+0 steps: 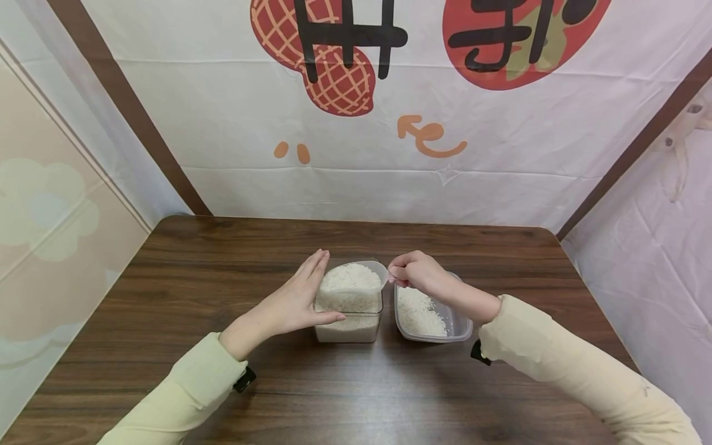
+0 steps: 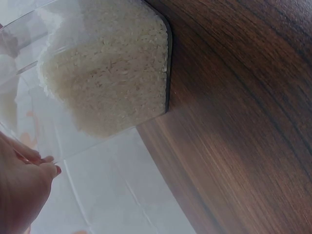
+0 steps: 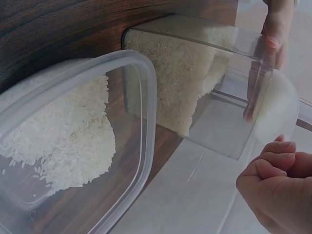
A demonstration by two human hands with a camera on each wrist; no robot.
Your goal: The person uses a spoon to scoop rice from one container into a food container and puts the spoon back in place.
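Note:
My right hand (image 1: 419, 272) pinches the end of a translucent white scoop (image 1: 383, 273), heaped with rice (image 1: 351, 278). The scoop is above the mouth of a tall clear container (image 1: 356, 316). My left hand (image 1: 292, 301) holds this container near its rim, thumb on the front and fingers along the far side. Rice (image 2: 112, 83) partly fills the container, sloping in the left wrist view. In the right wrist view, the scoop (image 3: 282, 114) shows beyond the container's upper wall, and the right fingers (image 3: 273, 163) are curled at its handle.
Right of the tall container stands a low clear plastic tub (image 1: 434, 339), with loose rice (image 3: 83, 131) heaped toward one side. Both stand on a dark wooden table (image 1: 250, 253). A printed white cloth (image 1: 356, 191) hangs behind the table's far edge.

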